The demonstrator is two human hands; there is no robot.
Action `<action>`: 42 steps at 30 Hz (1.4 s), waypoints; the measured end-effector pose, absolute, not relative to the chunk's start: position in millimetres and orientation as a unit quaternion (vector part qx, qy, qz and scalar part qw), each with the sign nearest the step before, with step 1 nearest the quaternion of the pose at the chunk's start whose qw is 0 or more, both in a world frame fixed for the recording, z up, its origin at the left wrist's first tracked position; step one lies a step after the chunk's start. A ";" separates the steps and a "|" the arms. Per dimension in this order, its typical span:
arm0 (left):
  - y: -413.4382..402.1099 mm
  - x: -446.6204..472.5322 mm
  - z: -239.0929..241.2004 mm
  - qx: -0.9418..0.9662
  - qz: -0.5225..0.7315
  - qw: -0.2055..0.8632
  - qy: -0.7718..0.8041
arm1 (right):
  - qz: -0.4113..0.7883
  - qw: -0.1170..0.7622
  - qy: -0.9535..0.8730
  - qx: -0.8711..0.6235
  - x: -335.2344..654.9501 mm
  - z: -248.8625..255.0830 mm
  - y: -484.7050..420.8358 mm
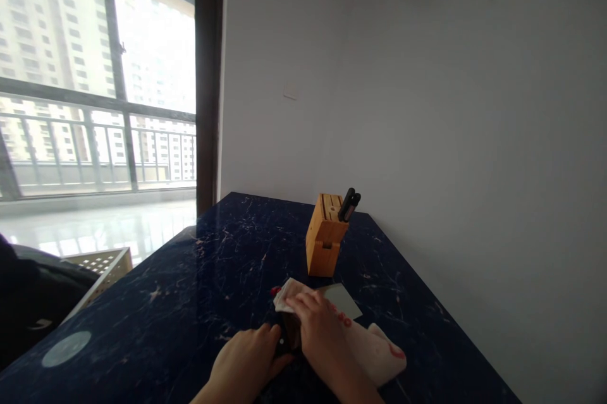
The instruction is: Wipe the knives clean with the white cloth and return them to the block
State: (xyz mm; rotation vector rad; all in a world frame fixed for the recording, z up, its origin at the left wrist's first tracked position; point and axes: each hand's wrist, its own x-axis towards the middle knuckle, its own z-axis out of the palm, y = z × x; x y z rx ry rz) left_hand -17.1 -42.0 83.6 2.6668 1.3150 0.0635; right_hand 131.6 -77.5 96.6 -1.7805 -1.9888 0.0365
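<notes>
My left hand [244,360] is closed around a knife's black handle [282,343], which shows a light rivet. The dark blade [292,328] reaches away from me and is partly covered. My right hand [318,328] grips a pale cloth [374,350] with red markings. One end of this cloth is folded over the far part of the blade, and the rest trails to the right under my wrist. Just beyond my right hand lies a flat, pale grey, straight-edged piece [342,300]; the cloth and hand hide part of it.
A wooden knife block [322,243] with black-handled tools [349,203] stands beyond my hands on the dark blue marbled table [237,246]. A small red object [275,291] is beside the cloth. A round translucent disc [66,349] is at left, near a lattice-sided crate [111,274].
</notes>
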 end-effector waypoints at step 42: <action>-40.6 -17.8 88.7 0.890 0.036 0.119 0.439 | 0.033 0.252 -0.712 -0.655 123.0 94.9 -97.5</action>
